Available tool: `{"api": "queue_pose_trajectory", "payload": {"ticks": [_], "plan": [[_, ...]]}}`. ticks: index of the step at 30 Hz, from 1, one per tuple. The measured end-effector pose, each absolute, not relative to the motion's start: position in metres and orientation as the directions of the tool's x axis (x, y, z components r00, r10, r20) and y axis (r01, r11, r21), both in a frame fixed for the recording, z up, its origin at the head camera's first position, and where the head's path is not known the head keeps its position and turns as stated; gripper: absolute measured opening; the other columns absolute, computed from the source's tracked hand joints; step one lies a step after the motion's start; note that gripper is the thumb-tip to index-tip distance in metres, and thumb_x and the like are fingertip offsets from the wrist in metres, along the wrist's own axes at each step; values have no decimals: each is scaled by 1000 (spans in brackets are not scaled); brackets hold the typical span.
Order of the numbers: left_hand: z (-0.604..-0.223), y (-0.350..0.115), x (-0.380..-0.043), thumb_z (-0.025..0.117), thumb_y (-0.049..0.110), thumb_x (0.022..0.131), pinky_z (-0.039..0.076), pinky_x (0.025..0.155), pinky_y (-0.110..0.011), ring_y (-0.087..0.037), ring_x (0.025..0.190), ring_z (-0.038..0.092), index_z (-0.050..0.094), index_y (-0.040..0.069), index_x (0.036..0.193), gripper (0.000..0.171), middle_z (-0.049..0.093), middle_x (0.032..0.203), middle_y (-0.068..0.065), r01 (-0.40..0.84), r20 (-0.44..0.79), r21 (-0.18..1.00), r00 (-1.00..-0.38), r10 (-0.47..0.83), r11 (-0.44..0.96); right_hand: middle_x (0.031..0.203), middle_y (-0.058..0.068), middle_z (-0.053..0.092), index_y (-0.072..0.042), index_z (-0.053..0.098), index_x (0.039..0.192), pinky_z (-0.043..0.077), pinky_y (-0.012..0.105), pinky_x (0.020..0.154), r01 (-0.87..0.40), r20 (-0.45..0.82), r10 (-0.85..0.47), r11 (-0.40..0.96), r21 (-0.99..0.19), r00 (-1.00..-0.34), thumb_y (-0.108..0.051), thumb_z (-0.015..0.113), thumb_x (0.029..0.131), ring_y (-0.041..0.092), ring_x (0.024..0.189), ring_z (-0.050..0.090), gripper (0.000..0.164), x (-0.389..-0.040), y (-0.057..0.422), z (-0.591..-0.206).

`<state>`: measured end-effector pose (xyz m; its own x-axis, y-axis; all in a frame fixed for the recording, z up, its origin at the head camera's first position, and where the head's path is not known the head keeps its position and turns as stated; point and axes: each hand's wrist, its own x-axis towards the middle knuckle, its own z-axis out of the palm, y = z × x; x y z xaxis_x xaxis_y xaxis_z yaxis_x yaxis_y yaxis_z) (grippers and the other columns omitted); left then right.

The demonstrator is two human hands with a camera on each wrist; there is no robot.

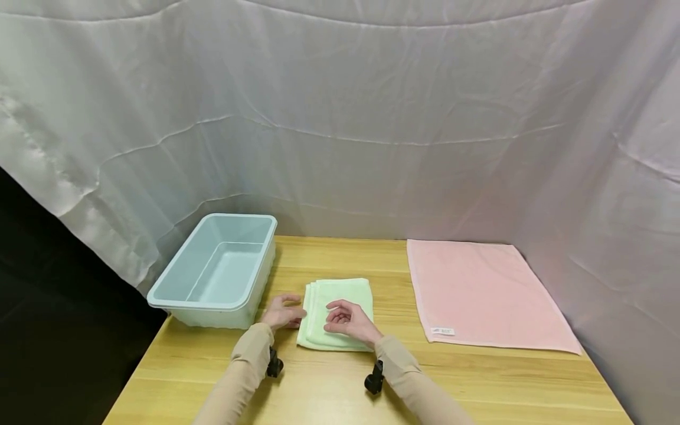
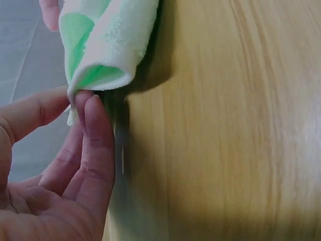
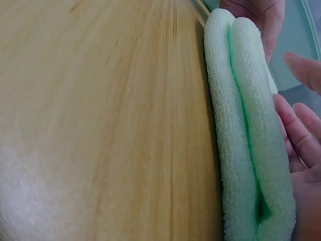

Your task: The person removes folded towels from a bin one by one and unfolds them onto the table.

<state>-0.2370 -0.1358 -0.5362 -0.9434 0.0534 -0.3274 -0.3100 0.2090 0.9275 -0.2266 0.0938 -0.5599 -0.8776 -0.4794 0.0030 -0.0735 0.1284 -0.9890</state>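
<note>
A light green towel (image 1: 345,290), folded into a layered rectangle, lies on the table. My left hand (image 1: 283,313) is at its left edge. Up close in the left wrist view, the thumb and fingers pinch the edge of the folded towel (image 2: 118,42), whose layers bow open beside the fingertips. Over the towel's lower middle is my right hand (image 1: 350,323), its fingers loosely bent with nothing between them. The right wrist view shows that thumb (image 3: 303,70) apart from the fingers, beyond the towel's thick rounded folds (image 3: 251,120).
To the left stands a pale blue plastic tub (image 1: 234,268), with its bare bottom showing. A pink towel (image 1: 478,295) with a white label is spread flat on the right of the wooden table (image 1: 329,395). Grey curtains (image 1: 372,118) hang behind and beside the table.
</note>
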Motion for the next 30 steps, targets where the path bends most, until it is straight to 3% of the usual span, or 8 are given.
{"api": "queue_pose_trajectory", "payload": {"ticks": [12, 24, 30], "plan": [[-539, -136, -238, 71, 5, 88, 62, 66, -31, -19, 78, 72, 48, -1, 139, 56, 76, 99, -16, -390, -401, 913, -911, 91, 115, 108, 35, 66, 6, 56, 131, 46, 14, 69, -89, 15, -479, 131, -987, -878, -2, 76, 85, 5, 79, 61, 51, -228, 94, -564], [-539, -138, -238, 66, -4, 90, 59, 60, -24, -16, 73, 66, 46, -7, 137, 52, 66, 100, -14, -364, -369, 929, -923, 111, 61, 106, 33, 69, 3, 56, 132, 51, 15, 75, -141, 73, -478, 108, -984, -875, -4, 78, 85, 3, 80, 63, 53, -224, 80, -563], [-541, -140, -238, 66, -5, 89, 59, 59, -26, -16, 72, 66, 47, -7, 137, 52, 66, 105, -19, -357, -364, 931, -925, 108, 82, 107, 31, 68, 2, 55, 134, 48, 14, 72, -166, 76, -490, 144, -976, -869, -6, 80, 83, 8, 84, 60, 56, -224, 75, -565]]}}
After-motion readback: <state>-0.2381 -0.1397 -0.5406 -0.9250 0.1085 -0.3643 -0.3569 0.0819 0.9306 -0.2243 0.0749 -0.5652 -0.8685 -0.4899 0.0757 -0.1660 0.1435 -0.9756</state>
